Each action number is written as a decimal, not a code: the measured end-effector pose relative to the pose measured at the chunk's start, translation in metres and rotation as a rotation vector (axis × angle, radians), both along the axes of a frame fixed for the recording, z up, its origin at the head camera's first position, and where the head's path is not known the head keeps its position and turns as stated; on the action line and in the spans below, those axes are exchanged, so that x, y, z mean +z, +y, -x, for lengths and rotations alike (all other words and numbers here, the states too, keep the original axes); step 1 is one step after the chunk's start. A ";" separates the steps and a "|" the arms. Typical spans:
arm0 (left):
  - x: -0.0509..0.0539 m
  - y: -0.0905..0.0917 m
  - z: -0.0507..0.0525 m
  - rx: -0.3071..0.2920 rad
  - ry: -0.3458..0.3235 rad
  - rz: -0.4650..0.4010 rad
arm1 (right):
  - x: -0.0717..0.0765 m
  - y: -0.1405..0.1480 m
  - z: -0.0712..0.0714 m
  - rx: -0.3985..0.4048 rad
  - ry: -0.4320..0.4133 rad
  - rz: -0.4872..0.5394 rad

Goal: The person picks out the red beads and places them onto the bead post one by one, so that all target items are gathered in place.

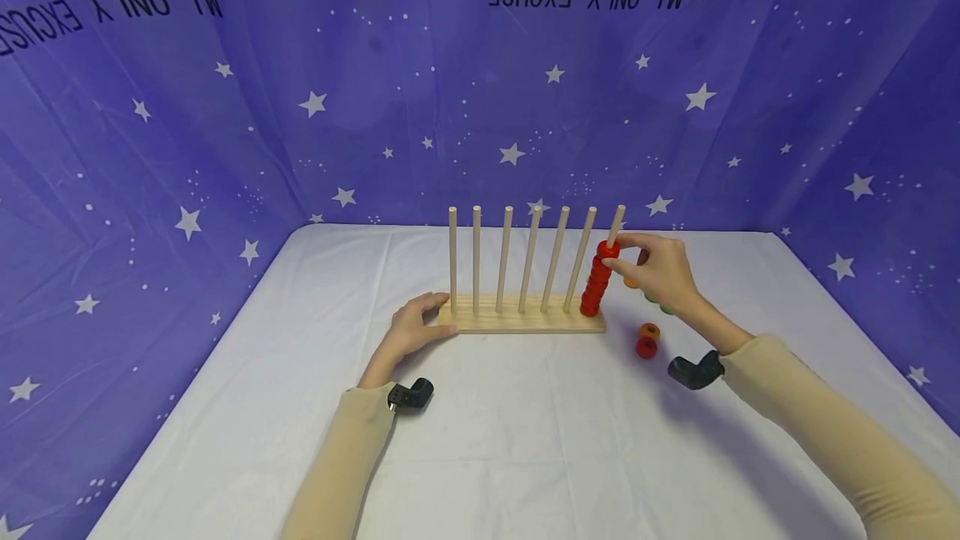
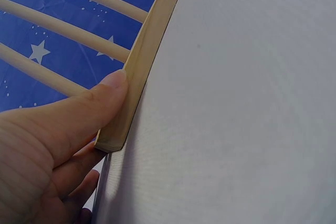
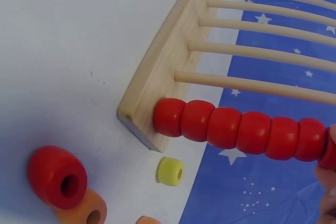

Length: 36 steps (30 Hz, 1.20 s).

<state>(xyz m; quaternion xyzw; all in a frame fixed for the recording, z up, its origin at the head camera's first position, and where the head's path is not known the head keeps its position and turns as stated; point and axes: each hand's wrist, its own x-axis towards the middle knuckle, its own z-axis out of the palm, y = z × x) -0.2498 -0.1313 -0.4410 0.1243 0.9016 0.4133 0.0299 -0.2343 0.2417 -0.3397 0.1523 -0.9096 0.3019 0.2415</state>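
A wooden peg rack (image 1: 517,323) with a row of upright dowels stands on the white table. My left hand (image 1: 408,328) grips the left end of its base, thumb (image 2: 107,95) along the front edge and fingers behind. Several red beads (image 3: 224,128) are stacked on the rightmost dowel, filling its lower part. At the top of that stack, my right hand (image 1: 663,271) pinches a red bead (image 1: 608,251), with the dowel tip showing above it. Only the fingertips of the right hand enter the right wrist view, at its right edge.
Right of the rack lie a loose red bead (image 1: 647,347) and an orange bead (image 1: 649,331), touching. A yellow bead (image 3: 170,171) sits by the base's end. Green beads (image 1: 660,303) are partly hidden behind my right hand. A purple starry cloth (image 1: 420,107) hangs behind the table.
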 end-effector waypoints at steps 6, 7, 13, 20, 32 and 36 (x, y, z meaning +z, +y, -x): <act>0.000 0.001 0.001 -0.006 0.005 0.009 | -0.003 0.001 0.000 -0.006 -0.020 0.000; 0.000 0.001 0.001 -0.008 0.007 0.012 | -0.003 0.001 0.000 -0.006 -0.024 0.002; -0.001 0.002 0.001 -0.006 0.001 0.001 | -0.002 0.000 -0.002 -0.019 -0.052 0.007; 0.000 0.001 0.000 -0.002 0.003 -0.002 | -0.004 0.005 -0.004 -0.025 -0.066 -0.015; -0.003 -0.002 0.003 -0.006 -0.004 0.007 | -0.013 0.017 -0.011 -0.029 -0.049 -0.080; -0.003 -0.001 0.002 -0.005 -0.009 0.001 | -0.019 0.021 -0.015 -0.019 -0.077 -0.091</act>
